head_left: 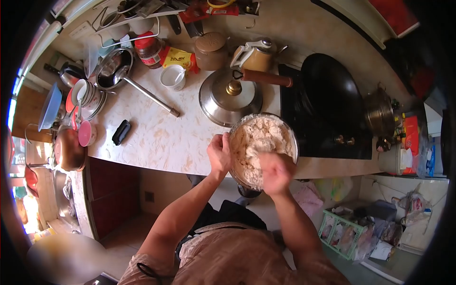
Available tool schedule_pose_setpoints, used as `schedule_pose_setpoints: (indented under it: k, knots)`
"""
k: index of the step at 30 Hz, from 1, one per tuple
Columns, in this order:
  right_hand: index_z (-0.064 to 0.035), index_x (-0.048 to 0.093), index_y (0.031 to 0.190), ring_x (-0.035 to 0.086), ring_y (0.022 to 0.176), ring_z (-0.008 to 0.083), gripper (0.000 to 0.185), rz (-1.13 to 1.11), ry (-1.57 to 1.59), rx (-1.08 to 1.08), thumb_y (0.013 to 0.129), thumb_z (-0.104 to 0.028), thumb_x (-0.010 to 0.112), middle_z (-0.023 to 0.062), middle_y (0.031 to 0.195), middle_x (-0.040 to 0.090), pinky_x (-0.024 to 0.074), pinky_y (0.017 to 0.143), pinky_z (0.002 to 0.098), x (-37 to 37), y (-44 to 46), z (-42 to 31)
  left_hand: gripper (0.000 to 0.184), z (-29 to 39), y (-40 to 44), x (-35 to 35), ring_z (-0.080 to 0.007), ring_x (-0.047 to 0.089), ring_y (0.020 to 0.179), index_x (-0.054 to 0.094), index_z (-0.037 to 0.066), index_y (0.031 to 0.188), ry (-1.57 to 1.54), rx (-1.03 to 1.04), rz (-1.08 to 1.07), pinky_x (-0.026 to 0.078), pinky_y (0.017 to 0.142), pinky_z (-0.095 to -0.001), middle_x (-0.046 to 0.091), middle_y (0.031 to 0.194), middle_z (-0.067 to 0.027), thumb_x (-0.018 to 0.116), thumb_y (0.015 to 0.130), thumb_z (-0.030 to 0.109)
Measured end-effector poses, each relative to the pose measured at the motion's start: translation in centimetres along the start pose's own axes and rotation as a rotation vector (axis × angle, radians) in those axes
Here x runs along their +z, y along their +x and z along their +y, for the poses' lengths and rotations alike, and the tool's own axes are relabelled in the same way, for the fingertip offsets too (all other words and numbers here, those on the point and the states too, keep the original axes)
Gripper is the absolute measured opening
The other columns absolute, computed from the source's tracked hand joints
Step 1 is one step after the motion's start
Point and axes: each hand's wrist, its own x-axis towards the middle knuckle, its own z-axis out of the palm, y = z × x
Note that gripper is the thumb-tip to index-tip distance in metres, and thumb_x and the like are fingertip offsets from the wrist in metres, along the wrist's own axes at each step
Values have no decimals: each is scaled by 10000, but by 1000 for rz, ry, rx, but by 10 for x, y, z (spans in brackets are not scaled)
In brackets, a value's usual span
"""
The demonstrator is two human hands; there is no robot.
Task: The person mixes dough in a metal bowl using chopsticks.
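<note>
A metal bowl (295,138) full of shaggy, floury dough (266,135) sits at the counter's front edge, partly over it. Against the bowl's left side, my left hand (220,154) grips the rim, thumb up. My right hand (278,172) is over the bowl's right front part, touching or just above the dough; motion smears its fingers, so their pose is unclear. Right behind the bowl lies a steel pot lid (218,102) with a brass-coloured knob.
A black wok (332,90) stands on the dark stove (327,149) to the right. On the marbled counter (161,130) are a long-handled ladle (149,94), a white cup (172,78) and a small black object (121,132). Stacked bowls (85,95) stand at the left.
</note>
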Motion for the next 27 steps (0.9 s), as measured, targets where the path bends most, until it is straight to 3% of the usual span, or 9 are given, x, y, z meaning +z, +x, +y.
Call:
schedule_pose_setpoints:
  k: [4, 7, 9, 12, 15, 20, 27]
  knots:
    - [-92, 267, 524, 215, 432, 124, 436, -16, 163, 3, 888, -293, 399, 10, 477, 253, 151, 436, 308, 3, 5, -46, 318, 2, -1, 1, -112, 452, 577, 560, -54, 753, 0, 3, 13, 414, 555, -282, 539, 604, -79, 521, 929, 208]
    - [-95, 279, 519, 220, 434, 121, 443, -3, -23, -11, 890, -310, 393, 11, 469, 275, 153, 435, 305, -4, -12, 22, 318, 3, -5, -3, -115, 446, 575, 553, -50, 742, 14, -23, -3, 412, 554, -283, 530, 598, -75, 526, 928, 207]
    - [-96, 283, 519, 233, 432, 122, 454, -48, -190, -46, 900, -324, 375, 11, 468, 286, 166, 429, 298, -1, -8, 28, 322, 6, -3, -3, -117, 442, 571, 547, -48, 735, 23, -17, -3, 409, 550, -284, 527, 596, -76, 535, 924, 213]
    - [-92, 278, 524, 240, 414, 124, 461, 6, 104, -77, 910, -330, 360, 15, 465, 282, 180, 419, 288, 4, 3, -27, 324, 12, -5, -5, -118, 456, 576, 554, -48, 743, 27, 21, 18, 414, 554, -286, 534, 599, -84, 542, 921, 223]
    - [-83, 283, 530, 229, 396, 120, 453, -39, 51, -186, 911, -314, 366, 16, 457, 274, 184, 414, 282, 7, 11, -68, 322, 8, -4, -4, -121, 479, 584, 571, -48, 765, 32, -13, 23, 427, 565, -293, 561, 618, -102, 542, 919, 233]
    - [-80, 297, 534, 208, 389, 108, 437, -70, -79, -264, 910, -287, 379, 9, 450, 263, 163, 407, 279, 8, 8, -46, 322, 8, -11, -6, -125, 481, 573, 574, -49, 766, 47, -10, 21, 430, 564, -296, 565, 612, -112, 540, 917, 234]
    - [-93, 276, 541, 198, 435, 108, 408, -24, 189, -143, 894, -276, 368, -1, 481, 265, 180, 456, 292, 0, 18, -67, 327, 3, 2, -3, -135, 487, 561, 567, -44, 751, 62, -23, 11, 430, 558, -300, 562, 606, -127, 541, 915, 238]
